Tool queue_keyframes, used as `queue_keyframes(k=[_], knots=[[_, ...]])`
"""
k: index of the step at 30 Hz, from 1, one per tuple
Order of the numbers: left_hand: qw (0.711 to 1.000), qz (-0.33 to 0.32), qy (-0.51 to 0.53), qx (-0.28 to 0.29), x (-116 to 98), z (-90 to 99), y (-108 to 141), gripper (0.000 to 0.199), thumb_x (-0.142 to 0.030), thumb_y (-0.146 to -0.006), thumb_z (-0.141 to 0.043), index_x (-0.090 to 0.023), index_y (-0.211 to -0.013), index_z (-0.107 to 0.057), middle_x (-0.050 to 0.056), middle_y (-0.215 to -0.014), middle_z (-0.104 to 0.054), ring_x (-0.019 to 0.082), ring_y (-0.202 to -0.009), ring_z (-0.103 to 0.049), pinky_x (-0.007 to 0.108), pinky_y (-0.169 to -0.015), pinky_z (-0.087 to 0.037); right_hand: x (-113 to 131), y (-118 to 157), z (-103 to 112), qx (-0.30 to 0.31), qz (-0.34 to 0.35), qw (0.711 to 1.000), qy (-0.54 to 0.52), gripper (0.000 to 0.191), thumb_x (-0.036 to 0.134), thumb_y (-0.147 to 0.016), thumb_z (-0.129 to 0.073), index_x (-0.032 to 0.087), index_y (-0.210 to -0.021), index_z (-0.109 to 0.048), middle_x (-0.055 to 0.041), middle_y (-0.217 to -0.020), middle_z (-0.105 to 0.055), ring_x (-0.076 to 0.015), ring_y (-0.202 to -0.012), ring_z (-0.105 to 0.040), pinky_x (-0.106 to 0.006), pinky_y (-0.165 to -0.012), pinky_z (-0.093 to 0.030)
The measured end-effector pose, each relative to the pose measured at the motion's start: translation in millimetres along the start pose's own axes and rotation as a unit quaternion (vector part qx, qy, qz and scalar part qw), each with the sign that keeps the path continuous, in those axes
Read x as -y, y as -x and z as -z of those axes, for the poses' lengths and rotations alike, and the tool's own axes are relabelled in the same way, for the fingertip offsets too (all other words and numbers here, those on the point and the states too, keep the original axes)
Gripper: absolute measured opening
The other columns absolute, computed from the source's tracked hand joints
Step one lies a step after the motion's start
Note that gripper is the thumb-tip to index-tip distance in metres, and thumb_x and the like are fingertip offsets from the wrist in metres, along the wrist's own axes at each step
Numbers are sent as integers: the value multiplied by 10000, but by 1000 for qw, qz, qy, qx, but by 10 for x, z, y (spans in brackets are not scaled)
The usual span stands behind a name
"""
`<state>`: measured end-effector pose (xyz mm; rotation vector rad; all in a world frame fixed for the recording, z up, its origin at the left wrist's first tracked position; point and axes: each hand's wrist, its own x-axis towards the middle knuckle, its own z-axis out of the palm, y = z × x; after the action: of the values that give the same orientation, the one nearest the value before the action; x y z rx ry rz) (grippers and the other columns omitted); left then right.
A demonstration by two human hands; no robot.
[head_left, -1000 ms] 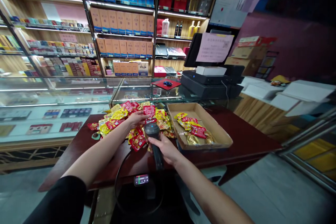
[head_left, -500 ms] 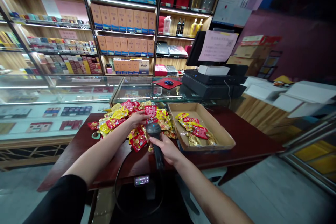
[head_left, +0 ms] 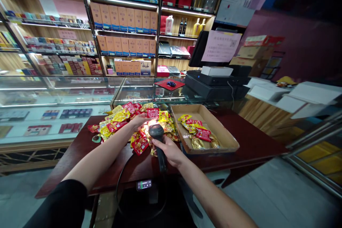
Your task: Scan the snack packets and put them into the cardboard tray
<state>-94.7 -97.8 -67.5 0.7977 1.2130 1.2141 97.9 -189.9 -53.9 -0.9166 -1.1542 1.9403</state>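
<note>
My right hand is wrapped round the handle of a black corded barcode scanner, its head pointing away from me. Bright light from the scanner falls on the packets just beyond it. My left hand grips a red snack packet by its left side, above a heap of red and yellow snack packets. To the right of the heap, a shallow cardboard box holds several red, yellow and gold packets. Part of the heap is hidden behind my left forearm and the scanner.
All this lies on a dark red wooden table. The scanner's cable loops down near a lit phone. Behind stand a glass display counter, a mouse on a red pad and a black register monitor.
The scanner's light has come on and shines over the packets. Both hands keep nearly the same places, with the red packet still in my left hand.
</note>
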Motion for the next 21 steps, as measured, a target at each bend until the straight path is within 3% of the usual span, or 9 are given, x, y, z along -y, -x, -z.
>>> queue_keyframes(k=[11, 18, 21], knots=[[1000, -18, 7, 3, -18, -3, 3, 373, -228, -535, -873, -142, -820, -649, 42, -760, -689, 135, -660, -640, 222, -587, -495, 8, -35, 6, 23, 5, 1000, -5, 391, 394, -608, -814, 158, -856, -626, -9, -720, -649, -93, -576, -544, -227, -536, -431], [1000, 2, 12, -21, -21, -12, -32, 455, -175, -457, -904, -150, -774, -579, 0, -726, -662, 80, -569, -601, 160, -490, -460, 9, 0, 5, 38, -4, 999, -13, 403, 394, -613, -815, 153, -881, -634, -3, -691, -639, -97, -571, -549, -234, -550, -445], [1000, 13, 12, 4, -71, -97, 17, 433, -194, -479, -901, -147, -761, -575, 8, -717, -662, 91, -562, -615, 162, -469, -472, 116, -27, 95, 7, 26, 999, -38, 397, 385, -630, -803, 158, -920, -656, -20, -753, -672, -108, -605, -579, -236, -568, -460]])
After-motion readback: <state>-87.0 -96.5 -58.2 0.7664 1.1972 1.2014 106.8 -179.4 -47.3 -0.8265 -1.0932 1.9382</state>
